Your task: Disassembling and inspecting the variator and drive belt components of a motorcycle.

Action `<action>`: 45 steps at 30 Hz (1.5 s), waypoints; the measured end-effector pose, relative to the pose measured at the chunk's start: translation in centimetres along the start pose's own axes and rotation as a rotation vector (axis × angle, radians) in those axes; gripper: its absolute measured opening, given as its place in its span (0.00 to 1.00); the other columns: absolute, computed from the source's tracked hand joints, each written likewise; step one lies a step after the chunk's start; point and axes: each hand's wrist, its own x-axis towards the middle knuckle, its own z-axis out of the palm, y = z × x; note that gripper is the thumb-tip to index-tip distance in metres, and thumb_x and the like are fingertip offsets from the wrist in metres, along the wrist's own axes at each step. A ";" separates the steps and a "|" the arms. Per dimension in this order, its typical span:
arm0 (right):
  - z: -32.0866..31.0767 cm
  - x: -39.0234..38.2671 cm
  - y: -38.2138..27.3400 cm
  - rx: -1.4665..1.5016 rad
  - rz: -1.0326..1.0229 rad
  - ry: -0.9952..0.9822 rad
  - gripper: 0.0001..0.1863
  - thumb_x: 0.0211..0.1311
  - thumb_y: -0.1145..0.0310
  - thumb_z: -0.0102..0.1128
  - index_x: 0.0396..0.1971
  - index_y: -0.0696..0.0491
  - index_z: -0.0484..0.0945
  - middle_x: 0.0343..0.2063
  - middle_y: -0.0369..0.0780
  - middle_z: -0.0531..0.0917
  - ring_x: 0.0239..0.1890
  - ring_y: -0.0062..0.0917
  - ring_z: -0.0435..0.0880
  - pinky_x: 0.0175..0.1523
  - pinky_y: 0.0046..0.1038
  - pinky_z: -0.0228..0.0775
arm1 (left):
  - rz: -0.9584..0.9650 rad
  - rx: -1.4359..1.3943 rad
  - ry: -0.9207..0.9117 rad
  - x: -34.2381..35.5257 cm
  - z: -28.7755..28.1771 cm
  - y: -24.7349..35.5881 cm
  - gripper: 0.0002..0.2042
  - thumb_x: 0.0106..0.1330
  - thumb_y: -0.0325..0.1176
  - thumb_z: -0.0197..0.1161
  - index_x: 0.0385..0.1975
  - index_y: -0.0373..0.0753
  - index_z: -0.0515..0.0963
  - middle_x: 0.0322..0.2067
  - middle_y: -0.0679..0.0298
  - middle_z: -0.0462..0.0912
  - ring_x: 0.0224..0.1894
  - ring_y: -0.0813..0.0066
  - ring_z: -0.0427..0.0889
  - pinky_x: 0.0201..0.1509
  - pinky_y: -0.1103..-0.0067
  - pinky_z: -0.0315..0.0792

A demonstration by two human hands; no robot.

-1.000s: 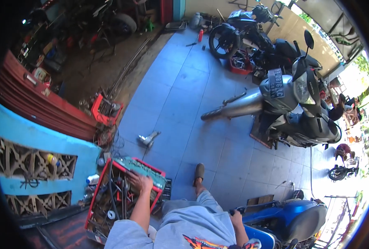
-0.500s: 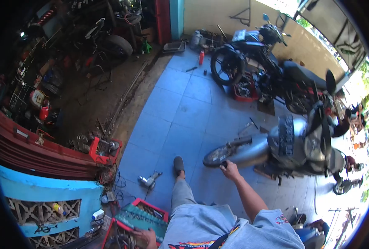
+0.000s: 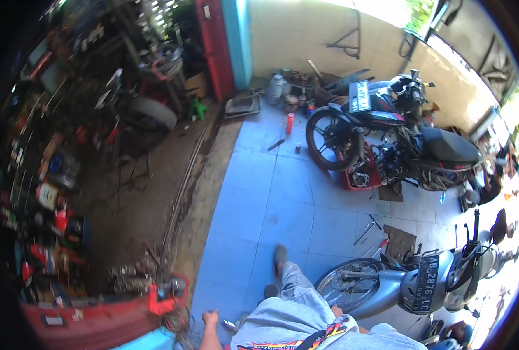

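My left hand (image 3: 211, 318) hangs low at my left side with its fingers curled. Whatever it may hold is too small or hidden to make out. Close by, a small shiny metal thing (image 3: 229, 324) shows at the edge of my shirt. On the other side, a bit of my right hand (image 3: 336, 311) shows past my shirt, its fingers mostly hidden. Nearest to it is the spoked front wheel (image 3: 353, 287) of a silver motorbike (image 3: 440, 283), seen from its front.
A second, dark motorbike (image 3: 388, 116) stands farther off, with a red tray of parts (image 3: 361, 178) beside it. Tools (image 3: 367, 229) and cardboard (image 3: 399, 241) lie on the blue tiles. A red bottle (image 3: 290, 123) stands near the wall. At left is a cluttered workshop with a red toolbox (image 3: 169, 297).
The view has swung so the scene sits lower. My left hand has come out of the red toolbox of tools at lower left. My right hand is now lower and closer to my body.
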 end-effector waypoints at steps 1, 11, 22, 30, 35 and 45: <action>-2.1 1.8 -3.5 0.013 -0.058 0.010 0.25 0.59 0.54 0.51 0.43 0.62 0.74 0.39 0.59 0.80 0.45 0.54 0.79 0.50 0.46 0.72 | -0.027 -0.057 0.017 4.2 -0.5 4.5 0.21 0.55 0.42 0.66 0.37 0.25 0.79 0.39 0.43 0.82 0.46 0.50 0.81 0.52 0.64 0.71; -26.4 27.6 -42.3 -0.194 -0.492 0.105 0.24 0.55 0.54 0.56 0.39 0.62 0.77 0.41 0.54 0.80 0.45 0.50 0.78 0.52 0.43 0.71 | 0.245 -0.299 -0.171 16.4 -7.6 44.5 0.15 0.59 0.33 0.65 0.41 0.28 0.77 0.31 0.57 0.82 0.28 0.73 0.82 0.31 0.77 0.76; -41.8 37.1 -76.3 0.163 -0.467 0.154 0.24 0.54 0.57 0.63 0.44 0.60 0.76 0.40 0.52 0.82 0.46 0.45 0.80 0.51 0.40 0.72 | 0.129 -0.105 -0.026 38.2 -12.8 55.8 0.27 0.60 0.45 0.61 0.53 0.31 0.70 0.48 0.49 0.78 0.48 0.54 0.78 0.50 0.63 0.73; -41.1 34.2 -78.5 0.217 0.167 0.186 0.23 0.48 0.62 0.66 0.42 0.61 0.78 0.42 0.54 0.81 0.47 0.45 0.80 0.54 0.38 0.71 | 0.576 -0.229 0.015 57.4 -17.6 107.2 0.16 0.58 0.40 0.65 0.32 0.29 0.79 0.30 0.49 0.83 0.34 0.60 0.82 0.39 0.69 0.73; -38.9 41.2 -85.1 0.140 0.249 -0.095 0.25 0.49 0.62 0.65 0.46 0.62 0.76 0.42 0.57 0.80 0.48 0.48 0.79 0.54 0.37 0.71 | 0.731 -0.219 -0.157 58.7 -14.0 127.7 0.13 0.59 0.39 0.64 0.34 0.33 0.81 0.29 0.54 0.85 0.34 0.63 0.84 0.40 0.71 0.75; -43.4 43.8 -96.1 0.528 0.486 0.179 0.22 0.53 0.62 0.63 0.44 0.62 0.76 0.32 0.50 0.84 0.38 0.39 0.85 0.43 0.35 0.76 | 0.207 0.013 -0.385 85.2 15.1 131.0 0.24 0.57 0.37 0.66 0.45 0.23 0.71 0.46 0.46 0.77 0.44 0.63 0.77 0.48 0.70 0.71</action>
